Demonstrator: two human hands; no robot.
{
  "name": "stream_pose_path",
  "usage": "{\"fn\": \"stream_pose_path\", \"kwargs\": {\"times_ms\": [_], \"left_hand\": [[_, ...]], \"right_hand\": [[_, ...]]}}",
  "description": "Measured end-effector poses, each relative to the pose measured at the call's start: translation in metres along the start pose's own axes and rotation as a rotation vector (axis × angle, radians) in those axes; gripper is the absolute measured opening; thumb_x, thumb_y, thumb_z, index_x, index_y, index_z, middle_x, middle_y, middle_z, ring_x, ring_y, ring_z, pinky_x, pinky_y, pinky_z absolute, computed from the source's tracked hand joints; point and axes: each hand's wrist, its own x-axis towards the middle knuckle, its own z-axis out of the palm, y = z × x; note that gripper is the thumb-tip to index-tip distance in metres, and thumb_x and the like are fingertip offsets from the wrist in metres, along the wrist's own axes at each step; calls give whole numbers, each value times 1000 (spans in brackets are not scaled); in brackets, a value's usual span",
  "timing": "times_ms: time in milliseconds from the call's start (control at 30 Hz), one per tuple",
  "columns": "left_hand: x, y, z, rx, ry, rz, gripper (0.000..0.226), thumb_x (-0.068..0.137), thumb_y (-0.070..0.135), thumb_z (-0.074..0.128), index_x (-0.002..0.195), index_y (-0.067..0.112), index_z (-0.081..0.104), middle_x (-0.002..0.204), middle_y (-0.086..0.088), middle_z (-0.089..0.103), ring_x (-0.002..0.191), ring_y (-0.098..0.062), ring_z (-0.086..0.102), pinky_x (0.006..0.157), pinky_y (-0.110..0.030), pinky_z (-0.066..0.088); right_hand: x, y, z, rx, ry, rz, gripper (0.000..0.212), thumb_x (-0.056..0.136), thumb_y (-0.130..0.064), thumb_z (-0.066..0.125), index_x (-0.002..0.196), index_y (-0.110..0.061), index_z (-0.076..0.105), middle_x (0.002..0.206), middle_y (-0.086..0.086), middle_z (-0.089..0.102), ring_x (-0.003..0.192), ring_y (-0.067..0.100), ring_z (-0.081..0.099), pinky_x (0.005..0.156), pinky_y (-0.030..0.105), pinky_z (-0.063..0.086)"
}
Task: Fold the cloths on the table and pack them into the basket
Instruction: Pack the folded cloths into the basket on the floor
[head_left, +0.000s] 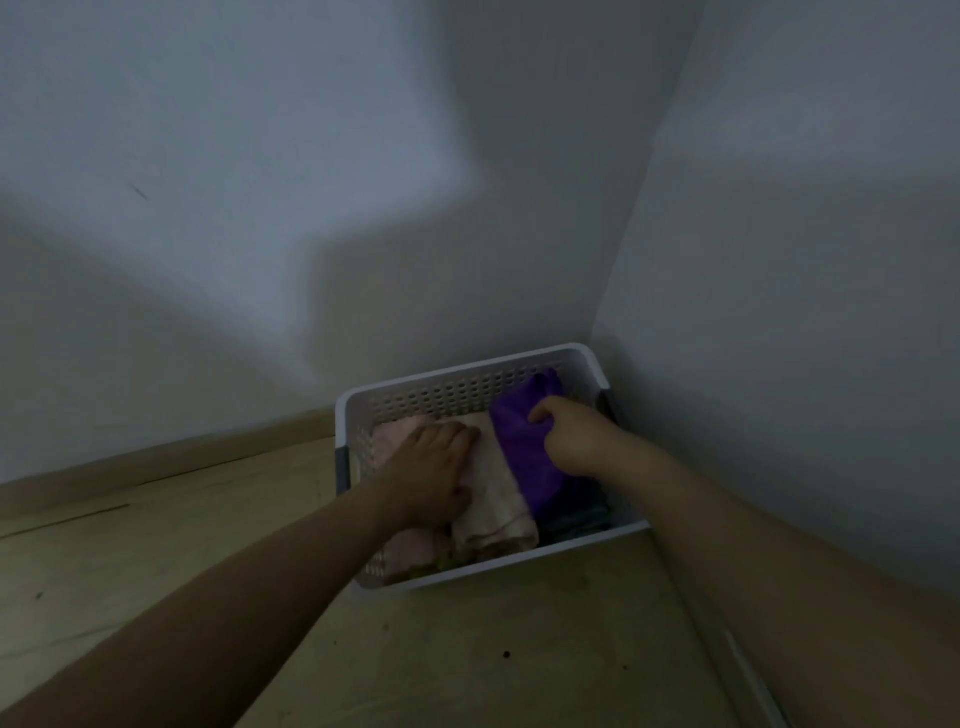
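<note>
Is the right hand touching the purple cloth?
Touching. The head view shows the right hand pinching the purple cloth inside the basket.

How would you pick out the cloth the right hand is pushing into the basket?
Find the white perforated basket in the wall corner on the wooden table. In its right part lies the purple cloth, gripped by the right hand; its neighbours, the cream cloth and pink cloth, are pale.

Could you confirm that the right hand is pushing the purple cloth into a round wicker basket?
Not quite: the head view shows a white rectangular perforated plastic basket, not a round wicker one. The right hand does push the folded purple cloth into it.
</note>
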Motion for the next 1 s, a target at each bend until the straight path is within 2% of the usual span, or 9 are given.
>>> {"fn": "stream_pose_path", "kwargs": {"times_ms": [67, 167, 233, 367, 500, 633, 833, 933, 1000], "left_hand": [[-6, -8, 3, 14, -11, 9, 76, 83, 49, 33, 149, 13, 27, 152, -11, 29, 139, -28, 25, 115, -37, 17], [-6, -5, 6, 45, -34, 11, 66, 91, 38, 42, 149, 12, 28, 153, -10, 28, 140, -27, 24, 116, -37, 15], [-4, 0, 1, 66, -49, 15, 62, 93, 34, 45, 149, 11, 28, 153, -10, 29, 139, -27, 25, 116, -37, 15], [-15, 3, -38, 75, -42, -42, 52, 97, 34, 40, 145, 12, 37, 149, -10, 36, 135, -28, 34, 112, -40, 23], [-62, 20, -100, -94, 16, -211, 51, 97, 37, 42, 142, 12, 39, 144, -12, 42, 131, -31, 39, 110, -42, 28], [-142, 45, -194, -147, 68, -297, 54, 96, 37, 46, 143, 12, 37, 146, -9, 40, 134, -30, 35, 111, -38, 24], [-294, 90, -365, -273, 136, -421, 55, 94, 33, 48, 143, 12, 37, 147, -10, 40, 133, -29, 37, 108, -35, 24], [-374, 121, -425, -344, 174, -472, 57, 96, 32, 48, 146, 11, 32, 150, -10, 35, 133, -31, 35, 107, -36, 26], [-424, 143, -448, -386, 211, -534, 56, 96, 31, 48, 145, 10, 34, 149, -11, 37, 132, -31, 37, 106, -36, 27]], "right_hand": [[4, 14, 23, -88, -38, 34, 45, 94, -12, 40, 139, -15, 40, 142, 15, 38, 122, 29, 45, 98, 33, 40], [7, 29, 49, -245, -75, 108, 54, 98, -27, 39, 149, -17, 22, 156, 17, 6, 138, 34, 25, 113, 42, 26], [10, 26, 54, -311, -71, 118, 57, 99, -35, 37, 150, -17, 20, 157, 18, -2, 140, 34, 20, 116, 42, 22], [-4, -3, 38, -421, 66, 78, 44, 93, -25, 48, 134, -9, 43, 150, 24, 20, 132, 39, 30, 111, 45, 31], [-68, -49, -10, -435, 86, 86, 51, 87, -17, 49, 136, -7, 37, 156, 23, 9, 139, 44, 18, 114, 51, 23], [-170, -114, -76, -380, 87, -89, 50, 81, -17, 44, 129, -3, 44, 137, 19, 41, 120, 33, 44, 95, 38, 40], [-360, -212, -161, -360, 22, -128, 55, 86, -19, 53, 139, -9, 38, 146, 16, 34, 131, 34, 36, 107, 42, 36], [-446, -247, -189, -375, 24, -186, 64, 88, -18, 53, 146, -7, 29, 152, 16, 26, 138, 33, 28, 113, 42, 28], [-494, -260, -193, -416, 41, -255, 62, 87, -17, 54, 144, -7, 31, 149, 17, 31, 135, 32, 31, 111, 41, 30]]}}
